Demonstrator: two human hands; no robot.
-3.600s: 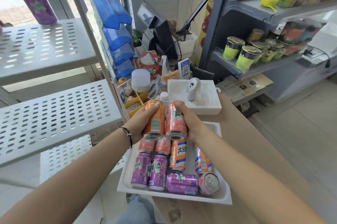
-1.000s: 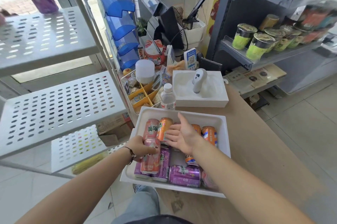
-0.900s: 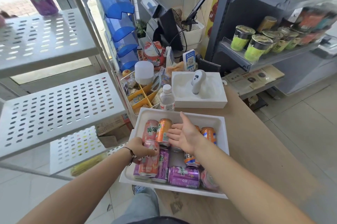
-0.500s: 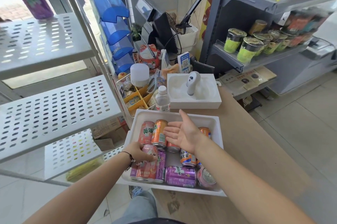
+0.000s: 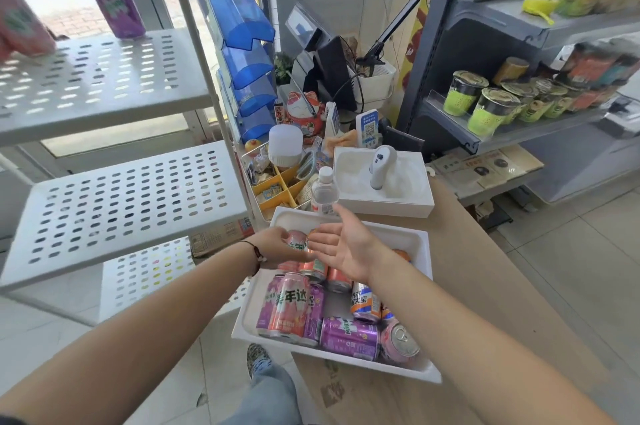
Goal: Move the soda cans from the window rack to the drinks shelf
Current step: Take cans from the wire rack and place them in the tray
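Soda cans fill the white rectangular plastic tray [image 5: 424, 244] on the brown counter [image 5: 485, 286] — purple, pink and orange ones, most lying on their sides, packed close, probably so they can be carried together. The left hand [image 5: 277, 248] reaches into the tray's far end and touches a pink soda can [image 5: 297, 240] there; its fingers seem to wrap the can's side, though the right hand partly hides them, so I cannot tell how firm the hold is. The right hand [image 5: 343, 248] hovers just above the same cans, palm up, fingers straight and loosely spread, holding nothing; it looks ready to receive or steady a can.

Nearer the body, a pink-and-red can [image 5: 289, 303] lies on top of purple ones, beside a purple can [image 5: 349, 338] laid crosswise along the near wall.

Further out, two cans remain on the top tier of the white perforated metal window rack [image 5: 114, 203] — a tall purple can [image 5: 116, 4], upright, and a blurred pink can [image 5: 20, 26] at the frame's left edge. By my judgement the task is unfinished. The grey drinks shelf [image 5: 512, 134] stands to the right, already holding green-lidded cups [image 5: 491, 109].
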